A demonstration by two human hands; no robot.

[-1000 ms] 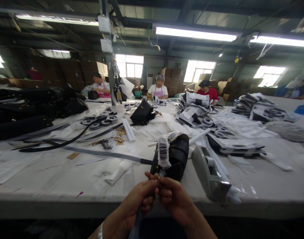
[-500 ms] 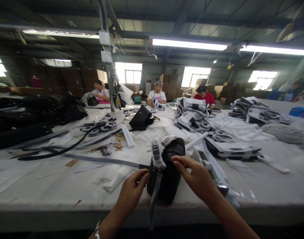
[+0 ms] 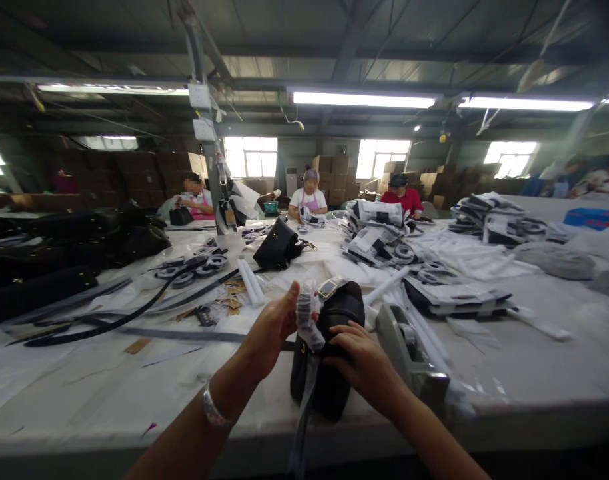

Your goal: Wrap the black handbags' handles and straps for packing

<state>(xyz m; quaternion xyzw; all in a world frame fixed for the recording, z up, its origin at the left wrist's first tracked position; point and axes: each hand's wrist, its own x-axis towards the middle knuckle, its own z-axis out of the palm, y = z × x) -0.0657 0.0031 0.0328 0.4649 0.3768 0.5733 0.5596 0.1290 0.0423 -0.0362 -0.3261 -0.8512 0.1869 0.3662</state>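
Observation:
A black handbag (image 3: 318, 393) stands near the front edge of the table. Against its upper left side is a bundle in clear ribbed plastic wrap (image 3: 308, 313), with a square buckle (image 3: 327, 288) beside it and a grey strap (image 3: 304, 413) hanging down below. My left hand (image 3: 272, 327) grips the wrapped bundle from the left, thumb up, its other fingers partly hidden behind. Across the bag's right side lies my right hand (image 3: 359, 360), fingers spread and touching the black surface.
A grey tape dispenser (image 3: 409, 353) stands right of the bag. Behind it lie wrapped bags in piles (image 3: 374, 233) and white rolls. A second black bag (image 3: 277, 245), coiled straps (image 3: 214, 261) and dark bags (image 3: 74, 247) occupy the left. Several people (image 3: 309, 197) sit across the table.
My left hand has risen from the bag's lower left side to the wrapped bundle and closed on it. My right hand has shifted left and laid its fingers on the bag.

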